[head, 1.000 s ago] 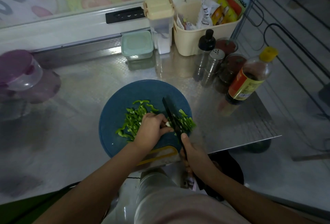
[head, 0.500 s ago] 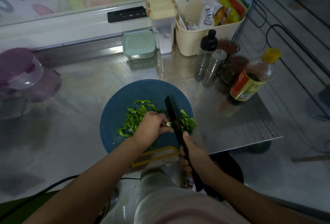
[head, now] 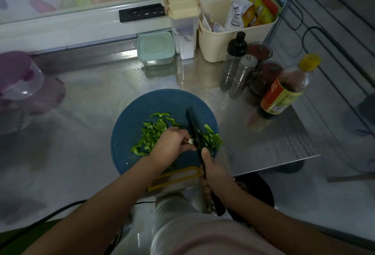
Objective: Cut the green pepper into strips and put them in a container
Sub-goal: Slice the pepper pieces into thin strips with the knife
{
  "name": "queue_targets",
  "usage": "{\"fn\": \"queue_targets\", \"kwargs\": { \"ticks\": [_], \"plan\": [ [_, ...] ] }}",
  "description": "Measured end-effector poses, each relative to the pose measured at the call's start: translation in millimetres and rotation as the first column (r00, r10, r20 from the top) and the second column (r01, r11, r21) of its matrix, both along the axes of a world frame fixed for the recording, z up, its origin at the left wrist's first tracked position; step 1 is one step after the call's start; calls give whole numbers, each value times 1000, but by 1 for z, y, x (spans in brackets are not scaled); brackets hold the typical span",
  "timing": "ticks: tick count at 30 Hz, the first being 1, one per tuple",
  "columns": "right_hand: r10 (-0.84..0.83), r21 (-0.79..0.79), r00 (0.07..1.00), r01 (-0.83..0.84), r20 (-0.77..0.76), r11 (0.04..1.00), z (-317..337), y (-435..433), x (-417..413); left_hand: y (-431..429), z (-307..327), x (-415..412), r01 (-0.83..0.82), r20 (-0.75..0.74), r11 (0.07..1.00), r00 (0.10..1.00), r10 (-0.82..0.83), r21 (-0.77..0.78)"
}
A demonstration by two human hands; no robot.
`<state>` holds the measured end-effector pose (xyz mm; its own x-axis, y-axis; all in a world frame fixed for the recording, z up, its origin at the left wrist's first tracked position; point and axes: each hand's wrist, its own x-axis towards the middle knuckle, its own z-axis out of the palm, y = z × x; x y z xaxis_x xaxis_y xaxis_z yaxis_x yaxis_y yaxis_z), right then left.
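A round blue cutting board [head: 134, 124] lies on the steel counter. Cut green pepper strips [head: 151, 133] are heaped on its left half, and more strips [head: 212, 140] lie right of the blade. My left hand [head: 172, 145] has its fingers curled over a small pale pepper piece [head: 190, 141] and holds it against the board. My right hand [head: 215, 175] grips the handle of a black knife [head: 192, 126]; the blade stands on the board right beside my left fingertips. A lidded pale green container [head: 155, 48] sits at the back.
A cream basket of packets [head: 221, 45], a tall clear canister [head: 184, 21], shakers [head: 243, 72], jars and a sauce bottle [head: 284, 94] crowd the right back. A purple-lidded jug [head: 18, 80] stands far left. The counter's edge [head: 274, 165] runs just right of the board.
The knife blade has shifted a little along the pepper piece while chopping. My left hand stays curled on the piece.
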<state>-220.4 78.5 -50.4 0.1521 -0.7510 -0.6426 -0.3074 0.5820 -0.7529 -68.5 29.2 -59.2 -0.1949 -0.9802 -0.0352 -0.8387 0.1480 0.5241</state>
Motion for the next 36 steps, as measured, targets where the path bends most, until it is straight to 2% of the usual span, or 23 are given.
{"fn": "queue_targets", "kwargs": {
  "ticks": [3, 8, 12, 15, 20, 26, 36],
  "plan": [
    [54, -97, 996, -60, -69, 993, -2, 2, 6, 1, 1, 1, -1, 13, 1000, 1000, 0, 31],
    [57, -145, 988, -78, -145, 986, -17, -3, 19, 3, 2, 2, 17, 36, 999, 999, -19, 36],
    [-42, -191, 993, 19, -114, 981, -26, -5, 28, 4, 3, 3, -8, 47, 1000, 999, 8, 5],
    [-92, -166, 995, 86, -33, 982, -29, -3, 24, 6, 5, 1, -25, 77, 1000, 997, 24, 9],
    [-39, -184, 999, 31, -35, 982, -20, 10, 5, 11, 4, -3, -76, 109, 997, 991, 73, 22],
    [-10, -257, 993, -20, -116, 966, -20, 17, -5, 12, 3, -5, -63, 130, 998, 990, 59, 27],
    [-46, -220, 999, 46, 4, 974, -8, 25, -13, 15, 4, -7, -52, 208, 999, 977, 48, 16]
  ]
}}
